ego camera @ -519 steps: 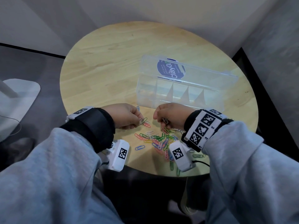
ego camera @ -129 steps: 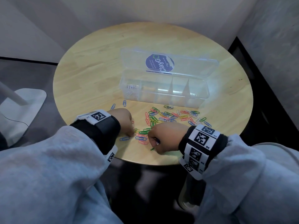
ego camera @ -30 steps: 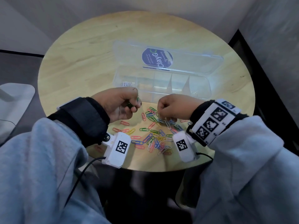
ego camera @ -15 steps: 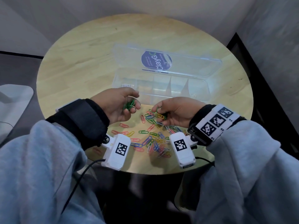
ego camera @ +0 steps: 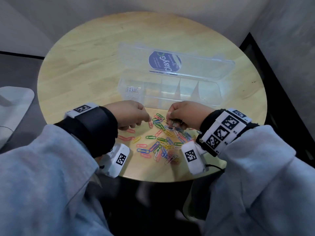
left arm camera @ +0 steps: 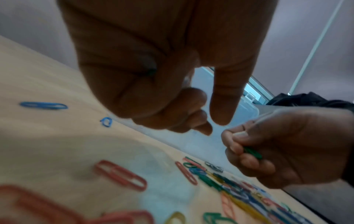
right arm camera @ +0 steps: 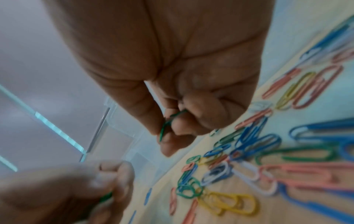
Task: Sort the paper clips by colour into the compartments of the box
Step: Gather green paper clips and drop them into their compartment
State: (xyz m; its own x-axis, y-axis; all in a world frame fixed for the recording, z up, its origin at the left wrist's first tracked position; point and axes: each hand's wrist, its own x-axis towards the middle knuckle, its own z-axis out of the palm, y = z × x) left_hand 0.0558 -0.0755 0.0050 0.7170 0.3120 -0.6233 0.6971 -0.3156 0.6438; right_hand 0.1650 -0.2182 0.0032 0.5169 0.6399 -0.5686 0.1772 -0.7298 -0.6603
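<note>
Hands over clip pile (ego camera: 163,143) | right hand (ego camera: 185,114) grip: pinches green clip (right arm camera: 165,127) | left hand (ego camera: 129,114) grip: holds green clips (right arm camera: 105,197)

The open box (ego camera: 170,92) sits mid-tabletop (ego camera: 85,65), its lid (ego camera: 196,65) behind it. Loose paper clips (ego camera: 162,143) lie scattered before it, near the front edge; a few clips (ego camera: 132,90) lie in its leftmost compartment.

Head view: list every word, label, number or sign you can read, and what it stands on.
"ClayG": on the round blue sticker on the box lid.
Smaller lines on that sticker: too small to read.
"R3": beside a square code marker on the right wristband; its other small labels are blurred.
</note>
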